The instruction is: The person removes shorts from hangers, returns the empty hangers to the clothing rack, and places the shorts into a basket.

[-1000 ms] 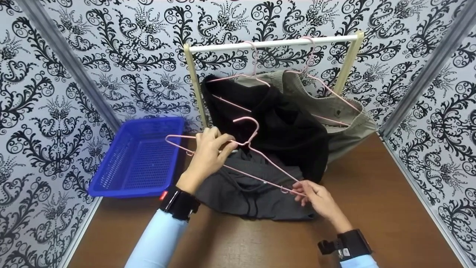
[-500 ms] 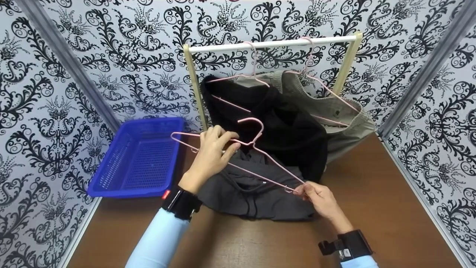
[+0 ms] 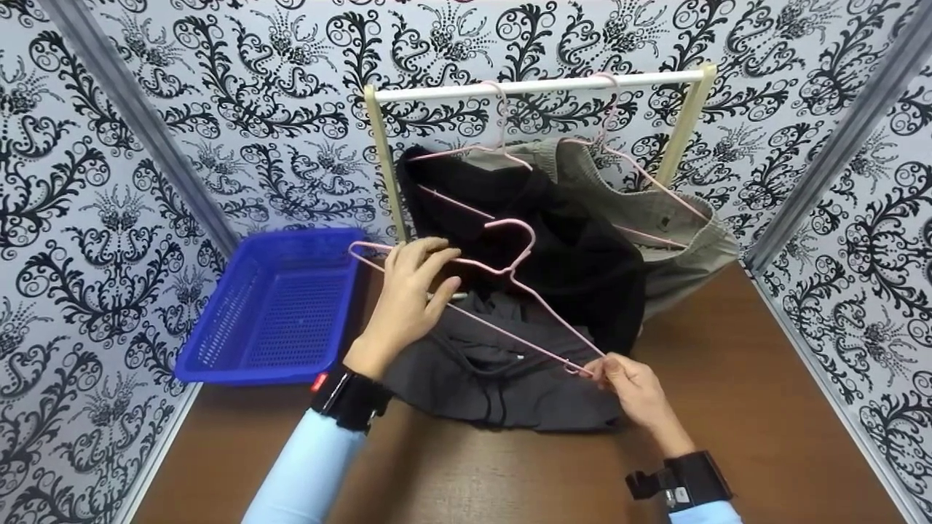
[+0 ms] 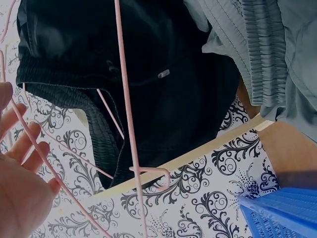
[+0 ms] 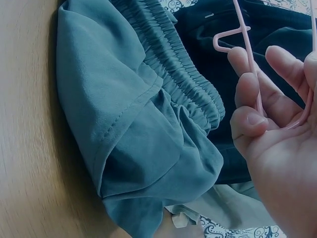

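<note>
The right hand point(image 3: 637, 389) has its fingers curled round one end of the pink hanger point(image 3: 512, 273); the left hand's point(image 3: 408, 302) thumb has just parted from the wire, fingers loosely spread, so the right probably carries most of it. Shifted slightly rightward, the hanger is above the dark drawstring garment point(image 3: 539, 400), before the rack point(image 3: 553, 85).

1. Hanger point(image 4: 128, 99): thin, smooth rod with a faint satin sheen.
2. Shorts point(image 3: 535, 397): matt, soft-looking cloth, gathered into ridges at the waistband.
3. Black garment point(image 3: 575, 269): dark cloth, mostly matt.
4. Beige garment point(image 3: 688, 273): matt, creased cloth.
5. Basket point(image 3: 247, 376): glossy, perforated plastic.
6. Bench point(image 3: 735, 378): smooth, wood-grained, lightly shiny.
7. Rail point(image 3: 553, 85): smooth and white.
8. Corner strip point(image 3: 135, 116): grey, metal-looking.
9. Wall point(image 3: 291, 116): printed, papery.
</note>
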A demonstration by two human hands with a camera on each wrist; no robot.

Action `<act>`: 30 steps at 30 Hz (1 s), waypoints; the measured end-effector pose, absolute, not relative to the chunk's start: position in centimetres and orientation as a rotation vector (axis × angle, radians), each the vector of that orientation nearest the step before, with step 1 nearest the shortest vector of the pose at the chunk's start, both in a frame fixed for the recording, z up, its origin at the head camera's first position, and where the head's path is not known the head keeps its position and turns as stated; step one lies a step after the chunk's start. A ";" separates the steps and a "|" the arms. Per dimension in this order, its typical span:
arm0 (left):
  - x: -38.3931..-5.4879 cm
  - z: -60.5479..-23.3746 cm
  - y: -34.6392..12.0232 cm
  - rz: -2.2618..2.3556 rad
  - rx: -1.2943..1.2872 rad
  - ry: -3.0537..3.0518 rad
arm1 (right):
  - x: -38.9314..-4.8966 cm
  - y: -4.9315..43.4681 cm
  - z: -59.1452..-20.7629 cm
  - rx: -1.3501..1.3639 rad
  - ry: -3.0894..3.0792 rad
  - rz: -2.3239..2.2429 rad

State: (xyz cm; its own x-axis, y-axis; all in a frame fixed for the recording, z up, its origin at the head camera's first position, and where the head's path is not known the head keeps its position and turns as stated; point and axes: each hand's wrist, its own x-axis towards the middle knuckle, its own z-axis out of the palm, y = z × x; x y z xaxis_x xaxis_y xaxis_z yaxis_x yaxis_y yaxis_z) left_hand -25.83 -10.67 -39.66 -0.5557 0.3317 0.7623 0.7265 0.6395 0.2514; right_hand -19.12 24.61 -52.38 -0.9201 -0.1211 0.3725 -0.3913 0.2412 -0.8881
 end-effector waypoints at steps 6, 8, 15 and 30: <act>-25.8 -39.7 -11.0 -0.695 -0.813 -2.144 | -19.1 24.6 -52.2 0.382 -2.288 1.773; -25.8 -39.7 -11.1 -0.684 -0.811 -2.137 | -19.0 24.6 -52.2 0.350 -2.286 1.790; -25.7 -39.6 -11.2 -0.667 -0.790 -2.152 | -18.9 24.7 -52.3 0.368 -2.246 1.813; -25.6 -39.8 -11.6 -0.638 -0.761 -2.167 | -19.2 24.9 -52.2 0.252 -2.194 1.844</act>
